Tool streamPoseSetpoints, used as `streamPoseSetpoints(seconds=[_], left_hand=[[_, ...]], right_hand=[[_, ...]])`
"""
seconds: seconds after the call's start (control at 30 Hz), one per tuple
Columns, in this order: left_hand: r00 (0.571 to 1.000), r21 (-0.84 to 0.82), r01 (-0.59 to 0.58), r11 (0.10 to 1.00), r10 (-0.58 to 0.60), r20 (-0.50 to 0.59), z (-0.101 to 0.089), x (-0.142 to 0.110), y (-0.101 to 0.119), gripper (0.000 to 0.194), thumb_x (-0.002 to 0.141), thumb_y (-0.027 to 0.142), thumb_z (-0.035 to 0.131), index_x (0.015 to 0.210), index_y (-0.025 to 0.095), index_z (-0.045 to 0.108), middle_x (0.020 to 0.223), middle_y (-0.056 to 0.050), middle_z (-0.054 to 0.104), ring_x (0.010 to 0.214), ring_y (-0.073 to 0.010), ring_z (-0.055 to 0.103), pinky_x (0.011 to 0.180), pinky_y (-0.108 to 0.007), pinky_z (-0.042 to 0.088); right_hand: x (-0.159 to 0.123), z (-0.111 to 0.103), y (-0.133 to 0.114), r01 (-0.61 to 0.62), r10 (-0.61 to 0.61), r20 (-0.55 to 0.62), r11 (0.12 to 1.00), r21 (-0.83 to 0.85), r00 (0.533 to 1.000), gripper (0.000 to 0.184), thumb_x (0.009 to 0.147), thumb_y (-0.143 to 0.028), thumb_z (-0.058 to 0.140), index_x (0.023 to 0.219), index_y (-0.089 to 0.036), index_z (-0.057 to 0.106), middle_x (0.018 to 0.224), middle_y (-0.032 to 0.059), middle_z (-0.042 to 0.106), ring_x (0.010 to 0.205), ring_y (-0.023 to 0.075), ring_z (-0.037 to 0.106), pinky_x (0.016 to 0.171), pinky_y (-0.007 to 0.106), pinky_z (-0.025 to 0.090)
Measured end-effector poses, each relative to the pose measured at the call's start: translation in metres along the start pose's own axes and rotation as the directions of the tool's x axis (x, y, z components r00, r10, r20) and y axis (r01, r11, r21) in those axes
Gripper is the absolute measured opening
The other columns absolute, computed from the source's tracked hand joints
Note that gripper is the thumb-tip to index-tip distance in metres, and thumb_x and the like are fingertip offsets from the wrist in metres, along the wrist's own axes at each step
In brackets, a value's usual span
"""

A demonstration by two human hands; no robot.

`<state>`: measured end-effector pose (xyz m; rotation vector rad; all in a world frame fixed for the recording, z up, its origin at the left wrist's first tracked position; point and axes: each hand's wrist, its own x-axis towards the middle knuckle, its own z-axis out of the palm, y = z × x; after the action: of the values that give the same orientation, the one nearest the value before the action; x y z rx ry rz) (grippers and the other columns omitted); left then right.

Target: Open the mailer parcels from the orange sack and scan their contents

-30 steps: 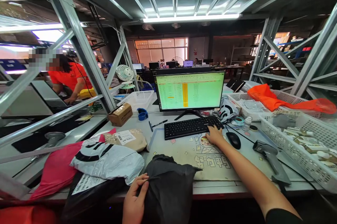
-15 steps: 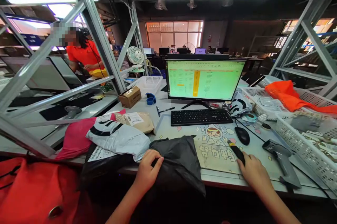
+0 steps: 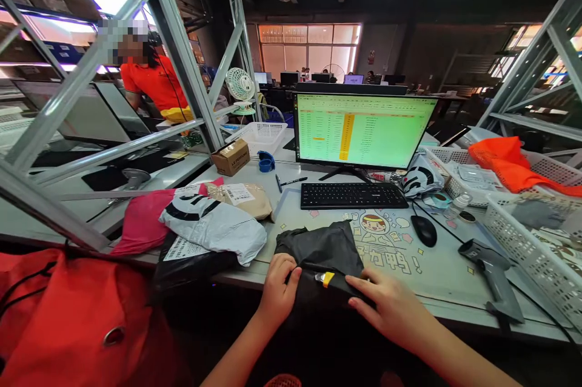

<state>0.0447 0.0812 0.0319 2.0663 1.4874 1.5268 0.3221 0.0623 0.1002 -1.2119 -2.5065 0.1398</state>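
My left hand [image 3: 278, 291] pinches the near left part of a black plastic mailer bag [image 3: 321, 247] at the front edge of the desk. In my right hand [image 3: 390, 309] is a utility knife [image 3: 340, 282] with a black handle and a yellow part near its tip. The knife lies across the bag, its tip pointing left toward my left hand. Whether the blade has cut the plastic I cannot tell. Left of the bag lie a white mailer bag [image 3: 213, 223], a tan parcel [image 3: 252, 205], a pink bag [image 3: 143, 223] and another black parcel [image 3: 200, 265].
A keyboard [image 3: 354, 196], a mouse [image 3: 424, 230] and a monitor [image 3: 364, 132] stand behind. To the right are a barcode scanner [image 3: 493, 281] and a white basket [image 3: 536, 253]. A small cardboard box [image 3: 231, 157] sits at the back left. Another person [image 3: 157, 84] is beyond the metal frame.
My right hand has moved left from the desk mat, bringing the utility knife onto the black bag. My left hand still grips the bag. The view has shifted slightly.
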Motion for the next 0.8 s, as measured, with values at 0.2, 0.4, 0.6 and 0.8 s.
streamPoseSetpoints(seconds=[0.2,0.4,0.6,0.8], left_hand=[[0.994,-0.046,-0.105,0.993,0.107,0.039,0.007,-0.012,0.004,0.026,0.1,0.023,0.044,0.077,0.021,0.056,0.078,-0.005,0.06,0.082,-0.0203,0.056,0.076,-0.035,0.047],[0.995,-0.106,-0.099,0.989,0.099,-0.005,0.015,-0.014,0.003,0.029,0.101,0.027,0.042,0.074,0.022,0.053,0.074,-0.005,0.057,0.077,-0.0198,0.055,0.072,-0.035,0.047],[0.993,0.022,-0.029,0.999,0.026,0.115,-0.01,0.009,0.013,0.033,0.1,0.031,0.043,0.068,0.023,0.046,0.068,-0.001,0.052,0.069,-0.018,0.051,0.064,-0.031,0.041],[0.901,0.468,-0.191,0.863,-0.035,0.432,-0.007,0.05,0.043,0.022,0.083,0.04,0.071,0.085,0.02,0.062,0.092,-0.009,0.067,0.089,-0.0298,0.06,0.073,-0.039,0.045]], right_hand=[[0.031,0.003,0.037,0.051,-0.051,-0.002,0.997,-0.06,0.999,0.034,0.097,-0.038,0.058,0.129,-0.03,0.067,0.106,0.0063,0.067,0.084,0.0197,0.068,0.074,0.03,0.056],[-0.009,-0.015,0.147,-0.236,0.21,-0.158,0.957,-0.17,0.965,0.042,0.099,-0.049,0.045,0.128,-0.031,0.069,0.113,0.0079,0.068,0.085,0.0211,0.068,0.074,0.032,0.054],[-0.053,-0.009,0.208,-0.516,0.465,-0.315,0.851,-0.1,0.827,0.053,0.095,-0.061,0.042,0.126,-0.027,0.07,0.106,0.0074,0.068,0.089,0.0241,0.068,0.078,0.034,0.053],[-0.029,0.029,0.157,-0.553,0.496,-0.356,0.83,-0.075,0.792,0.053,0.097,-0.049,0.036,0.121,-0.015,0.069,0.114,0.0165,0.066,0.102,0.0339,0.065,0.089,0.05,0.051]])
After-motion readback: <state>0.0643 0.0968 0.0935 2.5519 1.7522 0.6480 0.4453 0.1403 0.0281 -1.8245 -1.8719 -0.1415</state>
